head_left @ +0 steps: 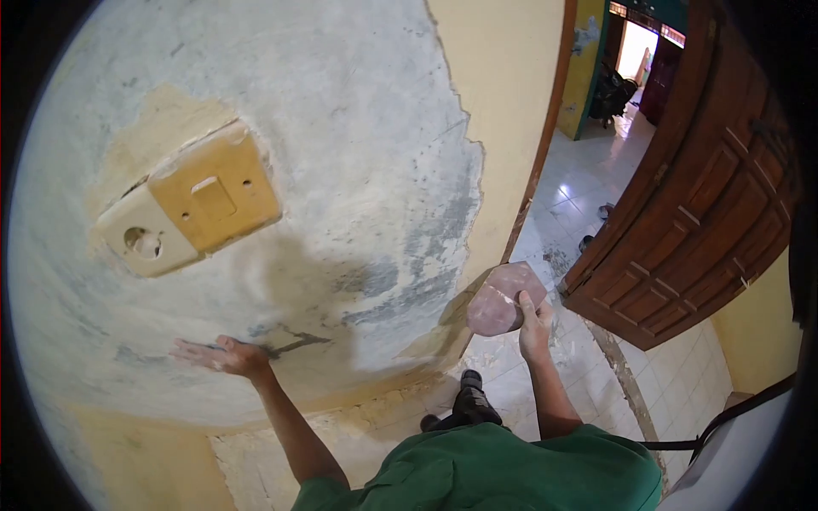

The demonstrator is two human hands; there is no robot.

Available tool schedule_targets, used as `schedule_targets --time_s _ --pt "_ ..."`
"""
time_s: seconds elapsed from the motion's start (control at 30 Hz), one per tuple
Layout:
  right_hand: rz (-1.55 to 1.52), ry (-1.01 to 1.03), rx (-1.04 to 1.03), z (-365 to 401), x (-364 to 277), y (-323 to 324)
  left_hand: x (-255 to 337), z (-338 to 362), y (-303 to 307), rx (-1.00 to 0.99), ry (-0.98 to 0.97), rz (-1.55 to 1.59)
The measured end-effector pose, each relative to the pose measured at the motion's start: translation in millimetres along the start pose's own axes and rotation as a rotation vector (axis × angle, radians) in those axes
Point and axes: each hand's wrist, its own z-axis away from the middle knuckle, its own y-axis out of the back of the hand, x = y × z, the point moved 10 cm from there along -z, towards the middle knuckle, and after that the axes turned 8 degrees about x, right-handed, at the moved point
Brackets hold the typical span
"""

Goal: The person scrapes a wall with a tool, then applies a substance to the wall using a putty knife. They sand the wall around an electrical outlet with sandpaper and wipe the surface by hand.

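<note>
My right hand [534,328] grips a flat, dusty pink piece with angled corners and a pale line across it [504,298]. The thumb lies over its face, and the fingers are hidden behind it. I hold it beside the wall's edge, near the doorway. On the left, my left hand [220,356] is open, its dusty fingers stretched out along the scraped wall [366,145]. Above that hand sit a yellow light switch [213,198] and a cream socket [146,243]. The wall is bare grey-white with dark patches, bordered by cream paint with a ragged edge.
A brown panelled wooden door [690,204] stands ajar on the right. Through the doorway runs a tiled floor [588,183] with a parked motorbike [613,95] far back. Crumbs and dust lie along the wall's foot. My shoe [471,379] is close to the wall.
</note>
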Motion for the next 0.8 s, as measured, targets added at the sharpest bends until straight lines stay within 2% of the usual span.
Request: schedule_targets --time_s 0.27,0.33,0.47,0.53,0.57,0.63,0.7,0.77,0.8 --pt "-0.010 0.000 0.044 8.1 1.8 12.2 0.5 1.2 -0.9 -0.032 0.001 0.012" --pt "0.031 -0.009 0.046 8.8 7.2 18.4 -13.5 2.2 1.6 0.000 0.093 0.028" --pt "-0.020 -0.001 0.064 12.2 7.1 29.9 -23.3 -1.4 6.7 0.018 0.139 0.016" --pt "0.068 0.004 0.173 12.6 1.0 46.1 3.9 -24.7 17.0 0.001 0.034 0.016" --pt "0.070 0.012 0.123 9.5 1.1 41.7 7.7 -38.7 23.9 0.029 0.048 -0.024" --pt "-0.120 -0.029 0.181 9.2 7.0 56.5 28.5 -60.1 41.2 0.150 -0.068 0.024" --pt "-0.105 -0.045 0.177 6.0 18.9 64.4 39.4 -67.4 30.7 0.182 -0.104 0.113" --pt "-0.103 -0.058 0.191 3.8 23.7 67.3 37.9 -59.6 -9.5 -0.057 -0.049 0.037" --pt "-0.108 -0.041 0.193 3.1 20.0 65.6 38.4 -59.1 -10.7 -0.052 -0.051 0.027"
